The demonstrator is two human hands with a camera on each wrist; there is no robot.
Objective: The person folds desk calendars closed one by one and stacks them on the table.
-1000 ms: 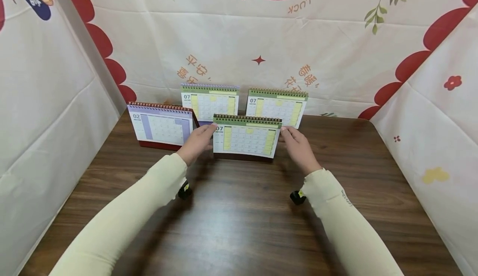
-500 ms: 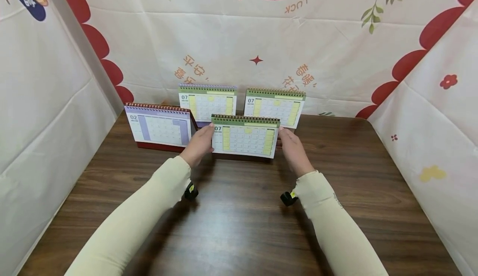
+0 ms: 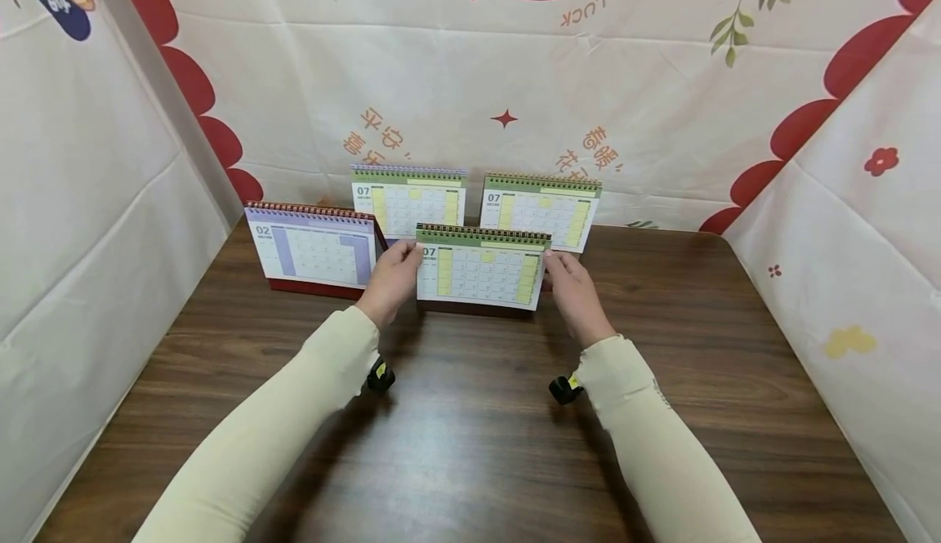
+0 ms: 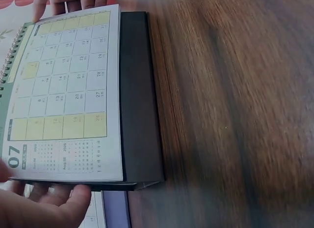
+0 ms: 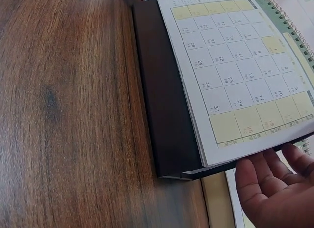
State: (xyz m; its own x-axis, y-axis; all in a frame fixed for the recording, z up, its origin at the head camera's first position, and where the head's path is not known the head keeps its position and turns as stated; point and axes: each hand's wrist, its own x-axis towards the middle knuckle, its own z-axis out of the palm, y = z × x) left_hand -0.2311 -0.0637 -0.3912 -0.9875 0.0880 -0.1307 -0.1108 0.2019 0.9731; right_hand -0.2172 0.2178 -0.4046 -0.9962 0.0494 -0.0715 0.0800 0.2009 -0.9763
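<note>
A desk calendar (image 3: 481,278) with a black spiral, a green-topped July page and a dark base stands upright at the front middle of the group. At its left side edge my left hand (image 3: 393,279) grips it, thumb at the front and fingers curled behind in the left wrist view. The right hand (image 3: 577,294) holds the opposite side edge, its thumb near the upper corner. From the right wrist view, that hand's curled fingers (image 5: 279,176) sit along the side and back of the calendar. Both hands hide parts of the calendar's side edges.
Two more July calendars, one left (image 3: 412,204) and one right (image 3: 542,210), stand behind, near the printed cloth backdrop (image 3: 441,77). A purple February calendar (image 3: 316,249) on a red base is to the left. All stand on a brown wooden table (image 3: 470,420).
The head view has shifted slightly. Both forearms have come a little inward, and the thumbs have shifted slightly at the calendar's edges. The calendars keep nearly the same layout.
</note>
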